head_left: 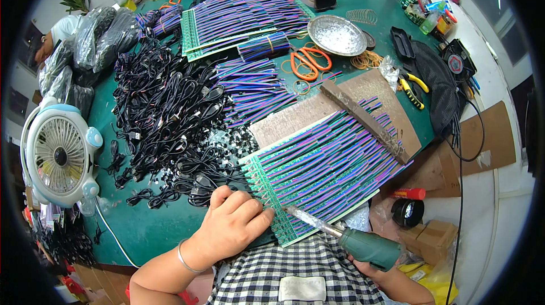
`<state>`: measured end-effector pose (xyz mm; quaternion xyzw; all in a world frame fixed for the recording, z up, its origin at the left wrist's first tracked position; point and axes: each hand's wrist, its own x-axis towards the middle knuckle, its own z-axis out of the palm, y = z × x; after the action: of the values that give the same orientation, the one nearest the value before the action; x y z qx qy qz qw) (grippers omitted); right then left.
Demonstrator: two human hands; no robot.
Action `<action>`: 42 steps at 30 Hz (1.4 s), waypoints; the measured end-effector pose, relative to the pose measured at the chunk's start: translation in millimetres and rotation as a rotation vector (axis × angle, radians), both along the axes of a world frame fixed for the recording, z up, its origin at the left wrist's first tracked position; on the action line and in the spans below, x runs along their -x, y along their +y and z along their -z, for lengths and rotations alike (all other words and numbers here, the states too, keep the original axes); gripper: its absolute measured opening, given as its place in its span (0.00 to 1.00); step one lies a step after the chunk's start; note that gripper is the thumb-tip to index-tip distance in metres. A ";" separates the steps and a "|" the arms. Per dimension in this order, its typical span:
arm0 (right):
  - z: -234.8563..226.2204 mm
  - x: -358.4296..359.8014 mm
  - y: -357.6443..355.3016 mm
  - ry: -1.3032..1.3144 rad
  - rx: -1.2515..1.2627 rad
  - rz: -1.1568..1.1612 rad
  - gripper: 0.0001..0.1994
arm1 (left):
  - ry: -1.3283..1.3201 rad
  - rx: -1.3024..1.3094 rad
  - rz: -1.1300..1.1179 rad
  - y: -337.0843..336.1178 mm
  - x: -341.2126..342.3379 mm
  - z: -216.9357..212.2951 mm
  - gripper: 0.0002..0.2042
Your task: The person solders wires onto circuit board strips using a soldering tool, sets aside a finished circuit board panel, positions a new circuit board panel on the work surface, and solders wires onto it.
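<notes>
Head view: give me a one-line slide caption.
Left hand at a wired green board's edge; right hand holds a soldering iron.

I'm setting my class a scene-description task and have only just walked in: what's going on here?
A person is working on a green circuit panel with rows of blue and purple wires. The right hand, partly hidden, holds a green-handled tool, its metal tip at the panel's near end. The left hand is at the panel's left edge; whether it grips anything is unclear. A brown bar lies across the wires' far end, and black cables are heaped to the left.
</notes>
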<state>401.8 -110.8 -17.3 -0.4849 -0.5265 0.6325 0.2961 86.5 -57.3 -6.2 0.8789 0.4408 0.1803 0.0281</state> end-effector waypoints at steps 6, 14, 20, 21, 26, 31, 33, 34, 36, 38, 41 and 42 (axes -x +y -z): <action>4.8 -3.6 -0.3 -0.232 -0.297 -0.126 0.21 | 0.092 -0.054 0.029 -0.4 -0.5 -2.6 0.07; -0.3 -1.3 1.7 -0.176 -0.193 -0.070 0.22 | 0.100 -0.084 0.010 -1.7 -4.0 -1.8 0.06; 5.0 -0.7 2.2 -0.249 -0.324 -0.139 0.23 | 0.110 -0.086 0.038 0.7 -4.9 -2.0 0.04; 3.7 0.6 2.8 -0.232 -0.292 -0.125 0.23 | 0.114 -0.081 0.041 1.0 -4.8 -2.6 0.04; -3.1 2.1 6.6 -0.111 -0.195 -0.082 0.20 | 0.110 -0.082 0.049 3.8 -4.7 -2.3 0.04; 4.8 -1.7 13.2 -0.108 -0.256 -0.078 0.14 | 0.123 -0.091 0.041 2.5 -2.7 -4.0 0.04; 10.6 -3.8 13.7 -0.261 -0.318 -0.080 0.12 | 0.125 -0.080 0.037 0.5 -4.2 -6.5 0.04; 10.7 -0.8 14.9 -0.240 -0.329 -0.105 0.12 | 0.116 -0.072 0.054 0.8 -3.6 -6.6 0.04; 5.9 4.5 7.7 -0.112 -0.229 0.077 0.19 | 0.100 -0.077 0.075 4.0 -1.7 -1.6 0.03; 54.4 -33.1 -8.7 -0.115 -0.140 0.050 0.22 | 0.087 -0.078 0.055 -0.1 -4.5 0.8 0.03; 49.4 -31.5 -0.3 0.036 -0.144 0.105 0.23 | 0.001 -0.031 0.002 -4.0 -3.3 1.0 0.05; 46.4 -26.0 3.0 0.044 -0.149 0.094 0.23 | -0.061 0.000 -0.022 -3.2 -3.6 -1.4 0.06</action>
<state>427.8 -107.9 -63.7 -0.4714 -0.5422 0.5875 0.3722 90.2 -60.5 -4.8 0.8680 0.4495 0.2075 0.0393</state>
